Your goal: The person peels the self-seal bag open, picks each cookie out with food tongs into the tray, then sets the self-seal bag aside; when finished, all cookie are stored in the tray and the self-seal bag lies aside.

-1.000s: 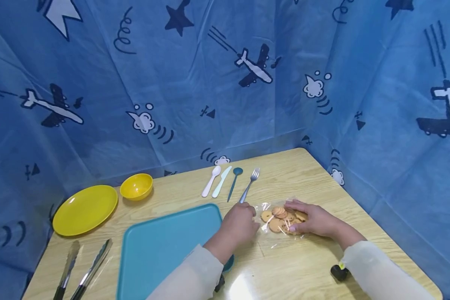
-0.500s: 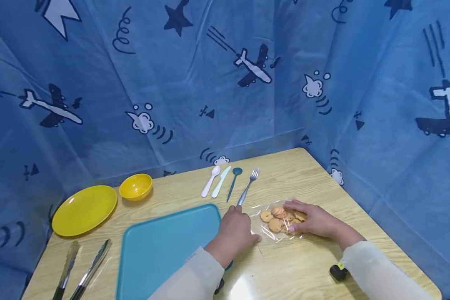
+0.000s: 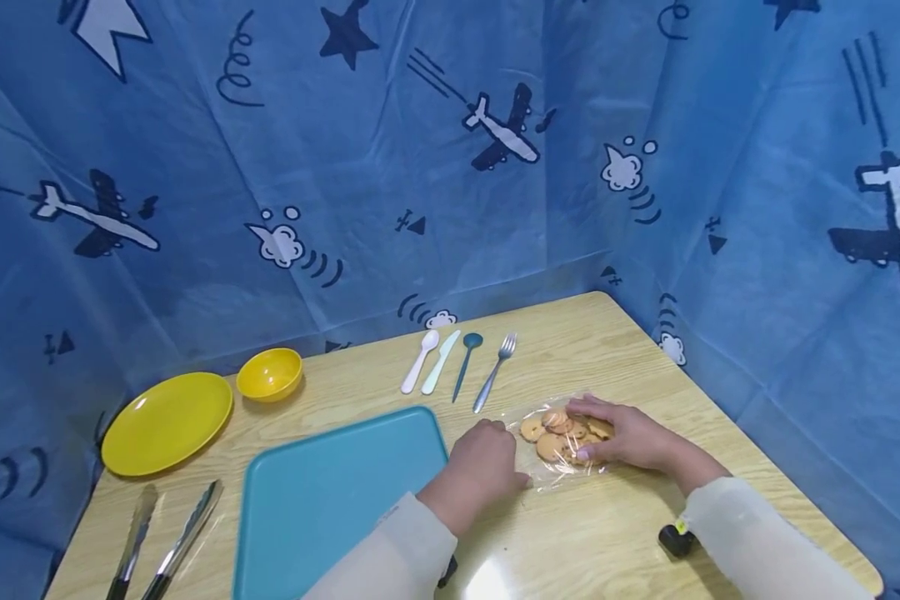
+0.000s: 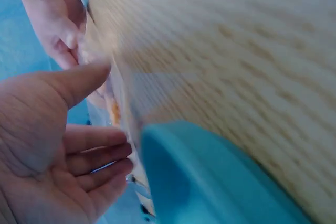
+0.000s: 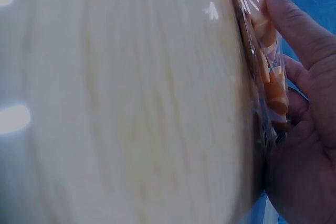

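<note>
A clear plastic bag [image 3: 546,479] of round cookies [image 3: 551,447] lies on the wooden table at centre right. My right hand [image 3: 633,437] holds the bag's right part, thumb and fingers spread across the cookies; in the right wrist view the thumb [image 5: 299,27] presses the plastic. At the bag's left end, my left hand [image 3: 480,462] rests palm down beside the tray's right edge. The left wrist view shows a gap between its thumb [image 4: 86,80] and its loosely bent fingers [image 4: 97,156]; whether they touch the plastic is hard to tell.
The teal tray [image 3: 330,492] lies left of the bag. Behind stand a white spoon [image 3: 418,365], pale knife [image 3: 440,367], dark teal spoon [image 3: 463,371] and fork [image 3: 495,373]. Farther left are a yellow plate [image 3: 168,423], yellow bowl [image 3: 270,375] and metal tongs [image 3: 183,540].
My left hand has drawn slightly toward the table's front, uncovering the fork's handle end. The bag's left end now lies flatter and more spread. My right hand has stayed on the bag.
</note>
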`<state>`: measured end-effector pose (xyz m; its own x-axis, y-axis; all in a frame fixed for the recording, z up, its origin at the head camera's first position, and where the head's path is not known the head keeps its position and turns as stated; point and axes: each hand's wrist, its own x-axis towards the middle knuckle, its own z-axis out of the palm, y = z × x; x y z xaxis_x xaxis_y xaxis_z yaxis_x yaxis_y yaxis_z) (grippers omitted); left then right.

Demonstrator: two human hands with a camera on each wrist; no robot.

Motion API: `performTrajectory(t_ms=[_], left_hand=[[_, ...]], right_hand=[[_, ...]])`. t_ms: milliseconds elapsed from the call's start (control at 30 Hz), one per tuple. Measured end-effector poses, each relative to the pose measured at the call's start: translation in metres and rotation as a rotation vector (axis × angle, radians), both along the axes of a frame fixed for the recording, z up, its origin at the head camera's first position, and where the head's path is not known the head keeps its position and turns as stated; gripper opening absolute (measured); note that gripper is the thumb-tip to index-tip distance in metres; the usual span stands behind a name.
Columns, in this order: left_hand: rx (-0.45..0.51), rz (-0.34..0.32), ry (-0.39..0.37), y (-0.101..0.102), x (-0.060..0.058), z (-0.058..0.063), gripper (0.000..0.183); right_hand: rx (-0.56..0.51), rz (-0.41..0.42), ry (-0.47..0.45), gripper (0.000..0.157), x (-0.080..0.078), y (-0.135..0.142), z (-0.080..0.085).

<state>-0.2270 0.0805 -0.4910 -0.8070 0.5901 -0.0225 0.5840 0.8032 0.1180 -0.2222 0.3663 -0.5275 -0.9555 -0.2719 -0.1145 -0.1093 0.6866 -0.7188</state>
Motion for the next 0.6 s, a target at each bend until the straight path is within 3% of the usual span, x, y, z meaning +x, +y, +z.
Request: performTrajectory(t_ms=[133, 333, 600], left_hand=[[0.011, 0.028, -0.050, -0.002, -0.006, -0.005, 0.053], [-0.005, 0.012, -0.040, -0.004, -0.010, -0.008, 0.055], [-0.019, 0.005, -0.032, -0.004, -0.007, -0.008, 0.059]], right_hand=[[-0.004, -0.006, 0.005, 0.088, 0.001, 0.000, 0.000], [0.014, 0.000, -0.014, 0.092, 0.000, 0.006, 0.006], [-0.046, -0.002, 0.023, 0.091, -0.005, 0.026, 0.013]])
